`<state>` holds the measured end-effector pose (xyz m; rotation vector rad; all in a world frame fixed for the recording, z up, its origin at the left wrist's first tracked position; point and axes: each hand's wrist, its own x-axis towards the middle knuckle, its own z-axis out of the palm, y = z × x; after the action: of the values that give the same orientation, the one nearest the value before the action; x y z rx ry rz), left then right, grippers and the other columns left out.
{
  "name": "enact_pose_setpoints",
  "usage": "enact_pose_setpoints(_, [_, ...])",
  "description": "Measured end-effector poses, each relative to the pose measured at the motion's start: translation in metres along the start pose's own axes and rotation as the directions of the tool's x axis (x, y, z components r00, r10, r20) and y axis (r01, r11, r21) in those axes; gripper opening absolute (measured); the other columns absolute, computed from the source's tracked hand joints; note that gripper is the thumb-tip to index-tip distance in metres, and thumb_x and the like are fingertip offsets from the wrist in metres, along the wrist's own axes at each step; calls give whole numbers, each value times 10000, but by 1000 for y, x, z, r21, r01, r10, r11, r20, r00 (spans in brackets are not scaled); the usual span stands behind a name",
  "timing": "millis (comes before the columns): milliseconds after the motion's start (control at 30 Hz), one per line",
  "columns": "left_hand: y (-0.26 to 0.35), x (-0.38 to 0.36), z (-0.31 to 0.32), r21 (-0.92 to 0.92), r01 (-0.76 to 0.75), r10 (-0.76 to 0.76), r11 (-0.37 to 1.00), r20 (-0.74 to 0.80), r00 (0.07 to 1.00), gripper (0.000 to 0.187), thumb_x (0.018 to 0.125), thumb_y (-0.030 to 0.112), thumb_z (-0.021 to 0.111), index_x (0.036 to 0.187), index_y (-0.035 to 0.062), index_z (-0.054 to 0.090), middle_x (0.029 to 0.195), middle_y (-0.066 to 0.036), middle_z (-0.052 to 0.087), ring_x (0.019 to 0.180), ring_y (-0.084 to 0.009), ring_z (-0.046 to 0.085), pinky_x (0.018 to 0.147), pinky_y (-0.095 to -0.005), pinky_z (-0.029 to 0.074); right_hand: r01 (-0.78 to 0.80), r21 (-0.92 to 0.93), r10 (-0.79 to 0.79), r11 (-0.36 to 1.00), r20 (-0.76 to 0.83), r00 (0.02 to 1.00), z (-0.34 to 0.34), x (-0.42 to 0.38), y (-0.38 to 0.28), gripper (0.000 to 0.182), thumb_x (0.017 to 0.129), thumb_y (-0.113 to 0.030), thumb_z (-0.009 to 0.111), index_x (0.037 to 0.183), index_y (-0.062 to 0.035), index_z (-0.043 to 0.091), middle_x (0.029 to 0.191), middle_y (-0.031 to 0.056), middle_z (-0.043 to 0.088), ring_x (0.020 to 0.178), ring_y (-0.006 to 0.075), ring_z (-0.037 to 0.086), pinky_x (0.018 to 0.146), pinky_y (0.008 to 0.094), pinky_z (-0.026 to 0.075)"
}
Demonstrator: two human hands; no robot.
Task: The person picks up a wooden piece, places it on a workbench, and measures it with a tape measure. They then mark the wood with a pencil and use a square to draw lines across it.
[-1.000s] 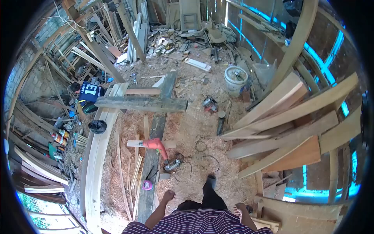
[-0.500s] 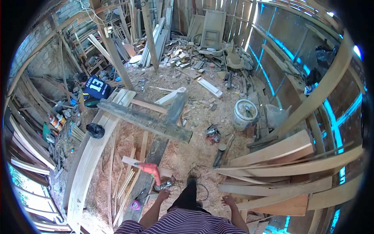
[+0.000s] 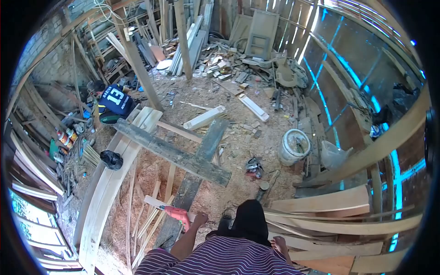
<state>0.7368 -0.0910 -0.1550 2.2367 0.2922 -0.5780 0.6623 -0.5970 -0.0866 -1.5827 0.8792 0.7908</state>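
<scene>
My left hand (image 3: 200, 219) is beside the handle of a red drill (image 3: 178, 212), its fingers curled; whether it grips anything is too small to tell. The drill lies on its side by a short light board (image 3: 155, 201) on the dark plank bench (image 3: 187, 190). Low at the right of my body, my right hand (image 3: 278, 243) hangs near the stacked curved boards (image 3: 321, 224), its fingers partly spread and nothing in them. My dark-clothed knee (image 3: 250, 222) is raised between the hands.
A person in a dark shirt (image 3: 115, 101) crouches at the back left. Long planks (image 3: 107, 192) with a black bag (image 3: 111, 159) run along the left. A white bucket (image 3: 294, 146) and a power tool (image 3: 254, 168) stand on the shavings-covered floor. Scrap wood lies behind.
My left hand has moved up and right, closer to the drill handle. My knee has come up into view, and my right hand has moved slightly lower. The view has shifted a little.
</scene>
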Motion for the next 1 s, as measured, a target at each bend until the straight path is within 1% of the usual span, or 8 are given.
enact_pose_setpoints(100, [43,5,-12,-320,188,-203,929,-13,979,328,794,319,533,759,14,650,668,-133,656,648,-249,656,611,-377,525,55,-38,-57,998,-82,995,20,-9,-58,175,895,-160,465,810,-39,558,705,80,569,559,164,533,439,287,344])
enact_pose_setpoints(133, [48,7,-13,-323,199,-218,925,-20,976,328,794,319,533,759,14,650,668,-133,656,648,-249,656,611,-377,525,20,-99,-24,995,-42,999,16,5,-59,304,880,-257,483,1088,-39,529,917,131,630,719,278,642,604,406,503])
enact_pose_setpoints(433, [93,45,-27,-724,348,-314,595,190,930,247,857,132,503,1034,-31,556,898,-158,652,710,-208,651,578,-316,535,124,-352,-107,928,70,992,-17,80,-97,233,843,-233,497,886,-19,576,736,122,582,597,240,590,495,356,445])
enact_pose_setpoints(600, [157,98,-51,-664,234,-295,710,22,955,291,856,180,537,1038,-45,568,880,-138,659,736,-195,659,616,-292,527,578,-813,-579,-67,504,642,-52,240,-20,221,807,-262,570,823,-52,636,741,141,636,652,267,625,563,391,502])
enact_pose_setpoints(733, [201,155,-59,-507,361,-308,783,190,932,306,836,234,587,1015,-14,601,852,-120,666,766,-191,663,620,-291,521,484,-861,-73,-153,499,864,-80,265,-129,243,762,-202,575,932,-52,663,893,174,660,881,334,638,747,408,511])
enact_pose_setpoints(767, [217,165,-60,-499,367,-303,785,207,930,306,836,234,587,1015,-14,601,852,-120,666,766,-191,663,620,-291,521,474,-869,-68,-141,486,871,-82,259,-165,243,762,-202,575,932,-52,663,893,174,660,881,334,638,747,408,511])
enact_pose_setpoints(867, [265,228,-71,-494,314,-251,811,192,949,302,830,259,603,991,3,620,839,-109,666,756,-201,666,612,-291,516,-6,-180,3,984,-15,1000,-73,273,-286,196,776,-162,516,791,-23,653,794,196,641,616,309,624,557,411,500])
enact_pose_setpoints(1000, [281,275,-95,-485,147,-166,862,3,986,302,843,250,584,998,-7,613,835,-109,664,728,-206,669,628,-306,521,41,-39,-44,998,-97,994,-91,305,-407,183,826,-142,473,828,-22,611,735,132,612,561,239,579,481,363,500])
